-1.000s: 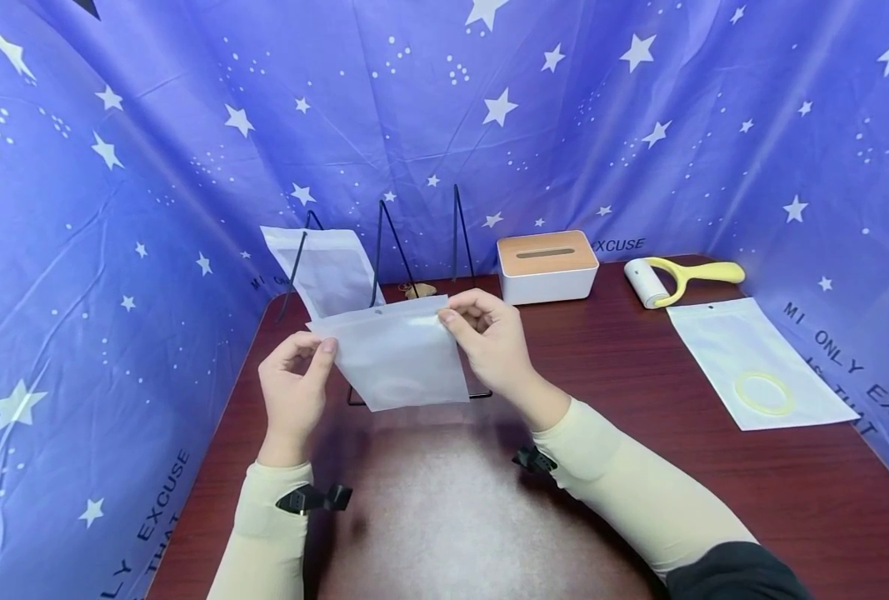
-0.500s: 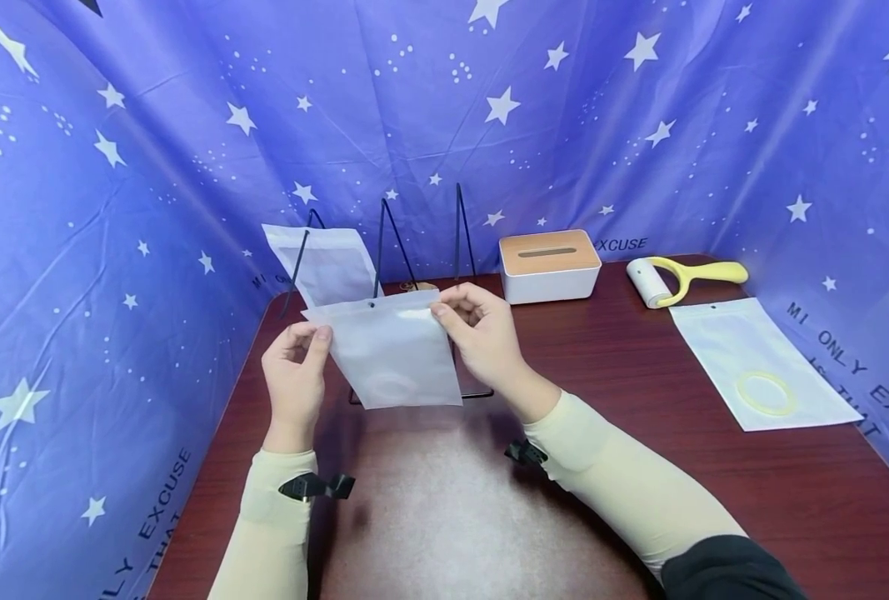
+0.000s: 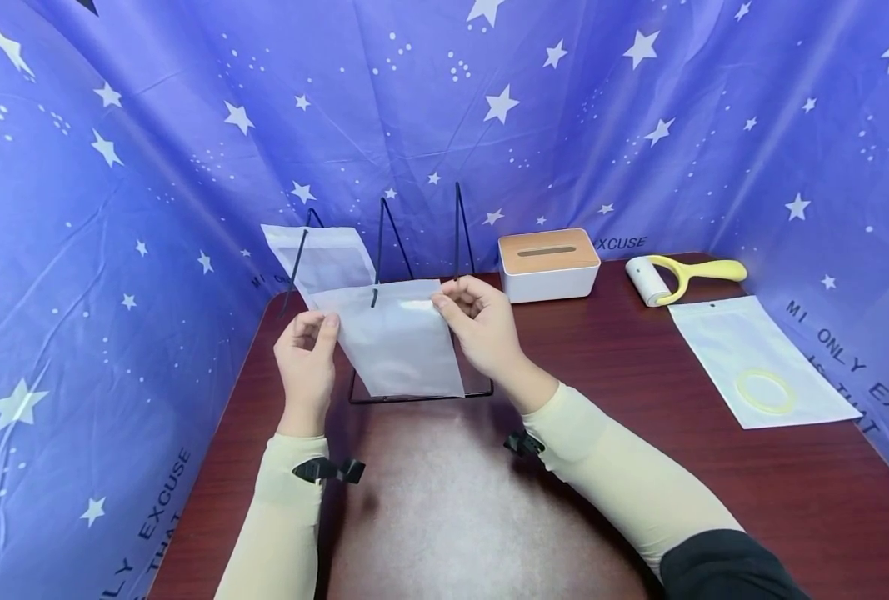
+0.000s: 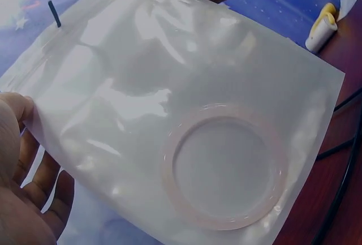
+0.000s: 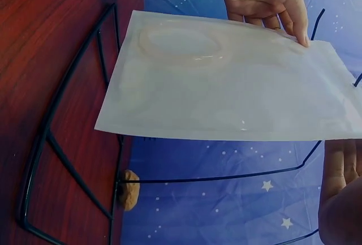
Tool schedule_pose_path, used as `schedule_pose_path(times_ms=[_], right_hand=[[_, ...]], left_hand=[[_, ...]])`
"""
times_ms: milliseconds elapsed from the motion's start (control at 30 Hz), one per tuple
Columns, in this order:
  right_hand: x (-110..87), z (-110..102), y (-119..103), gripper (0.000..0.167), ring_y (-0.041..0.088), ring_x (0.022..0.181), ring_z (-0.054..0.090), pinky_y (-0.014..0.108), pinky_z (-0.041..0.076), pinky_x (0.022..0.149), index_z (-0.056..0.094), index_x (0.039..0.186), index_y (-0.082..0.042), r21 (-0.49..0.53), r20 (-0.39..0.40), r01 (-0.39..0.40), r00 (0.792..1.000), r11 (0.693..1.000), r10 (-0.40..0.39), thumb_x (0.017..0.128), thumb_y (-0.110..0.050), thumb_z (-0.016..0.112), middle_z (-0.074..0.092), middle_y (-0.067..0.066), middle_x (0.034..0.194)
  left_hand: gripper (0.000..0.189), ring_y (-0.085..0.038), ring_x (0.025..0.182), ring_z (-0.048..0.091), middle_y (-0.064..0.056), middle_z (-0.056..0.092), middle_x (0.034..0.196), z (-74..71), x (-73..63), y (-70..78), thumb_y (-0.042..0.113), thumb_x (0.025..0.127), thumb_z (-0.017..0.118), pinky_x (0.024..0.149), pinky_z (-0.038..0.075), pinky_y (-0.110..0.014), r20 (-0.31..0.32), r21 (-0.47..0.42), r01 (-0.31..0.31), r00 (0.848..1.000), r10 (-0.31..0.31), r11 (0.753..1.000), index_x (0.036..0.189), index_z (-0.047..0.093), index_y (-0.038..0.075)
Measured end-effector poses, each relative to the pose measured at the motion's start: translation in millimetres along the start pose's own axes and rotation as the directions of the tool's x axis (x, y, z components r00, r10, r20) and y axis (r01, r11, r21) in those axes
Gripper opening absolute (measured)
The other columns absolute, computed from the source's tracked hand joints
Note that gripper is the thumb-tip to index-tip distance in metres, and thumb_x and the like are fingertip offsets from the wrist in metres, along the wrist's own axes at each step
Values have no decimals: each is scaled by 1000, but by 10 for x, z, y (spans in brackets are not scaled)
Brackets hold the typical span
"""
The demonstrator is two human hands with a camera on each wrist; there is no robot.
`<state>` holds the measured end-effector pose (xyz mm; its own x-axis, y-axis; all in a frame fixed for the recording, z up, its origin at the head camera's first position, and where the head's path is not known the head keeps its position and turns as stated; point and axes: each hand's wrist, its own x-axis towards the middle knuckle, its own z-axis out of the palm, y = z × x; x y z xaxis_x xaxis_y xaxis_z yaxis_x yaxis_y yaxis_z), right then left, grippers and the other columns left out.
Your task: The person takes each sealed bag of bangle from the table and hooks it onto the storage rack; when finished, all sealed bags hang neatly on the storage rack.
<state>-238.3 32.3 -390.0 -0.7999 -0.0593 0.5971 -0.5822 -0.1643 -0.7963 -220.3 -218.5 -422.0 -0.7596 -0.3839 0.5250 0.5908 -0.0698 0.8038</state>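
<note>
While the left hand [image 3: 305, 367] pinches its left edge and the right hand [image 3: 483, 327] pinches the upper right corner, a frosty white pouch [image 3: 399, 346] sits between the two, front side up to the camera. You can spot a pale pink ring [image 4: 168, 168] inside, down toward the bottom end. The tip of the middle prong [image 3: 374, 297] on a black wire rack [image 3: 456, 229] pokes out through the hole up top, and the pouch blocks a good chunk of that rack. Another pouch [image 3: 332, 260] hangs on the left prong [image 3: 296, 267], just behind. Well off to the right on the dark red table [image 3: 444, 517]: a tissue box [image 3: 549, 283], a yellow-handled roller [image 3: 645, 281] and a flat pouch [image 3: 729, 333] with a yellow ring [image 3: 740, 388] showing.
</note>
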Motion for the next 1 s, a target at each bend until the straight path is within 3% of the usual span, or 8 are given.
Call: schedule_pose_path(times_ms=[167,333,433,667,867,1000], right_hand=[[71,9,45,3,12,80,66,22,51,69,70,97,6,2,-12,-12,1000,1000,12,97,9,68,73,19,92],[158,12,63,5,9,76,62,20,47,65,66,96,13,-16,-9,-20,1000,1000,20,98,8,67,71,24,92],[218,7,92,9,7,71,58,19,45,62,65,98,16,-41,-7,-24,1000,999,23,99,7,67,70,25,91],[324,-17,213,12,6,58,49,20,39,53,68,102,11,-68,-34,-61,998,996,59,100,0,69,70,22,85],[412,-28,258,15,7,56,47,21,38,51,71,102,6,-73,-66,-92,994,993,87,98,-8,74,73,11,86],[478,-13,267,17,9,58,50,21,42,53,71,101,5,-70,-87,-108,991,992,102,98,-11,75,74,11,87]], left_hand=[[6,-10,74,60,0,69,83,55,61,-69,-1,93,76,69,47,-22,-23,-8,10,1000,-10,1000,93,71,-3],[4,-9,75,59,1,70,83,108,121,-91,-4,93,75,70,47,-22,-51,-30,24,998,-25,999,93,73,0],[2,-9,75,60,1,70,83,145,163,-88,-5,94,72,71,48,-23,-55,-30,23,998,-24,999,96,72,-5],[15,-8,75,59,3,71,82,203,280,-122,-5,96,71,71,48,-24,-78,29,17,997,-14,999,104,70,-18],[7,-11,78,59,0,70,85,249,363,-159,3,94,77,74,47,-25,-107,4,35,994,-34,999,100,77,-1],[6,-12,80,57,0,67,86,291,406,-172,9,93,81,74,46,-25,-132,-8,43,990,-44,999,99,79,7]])
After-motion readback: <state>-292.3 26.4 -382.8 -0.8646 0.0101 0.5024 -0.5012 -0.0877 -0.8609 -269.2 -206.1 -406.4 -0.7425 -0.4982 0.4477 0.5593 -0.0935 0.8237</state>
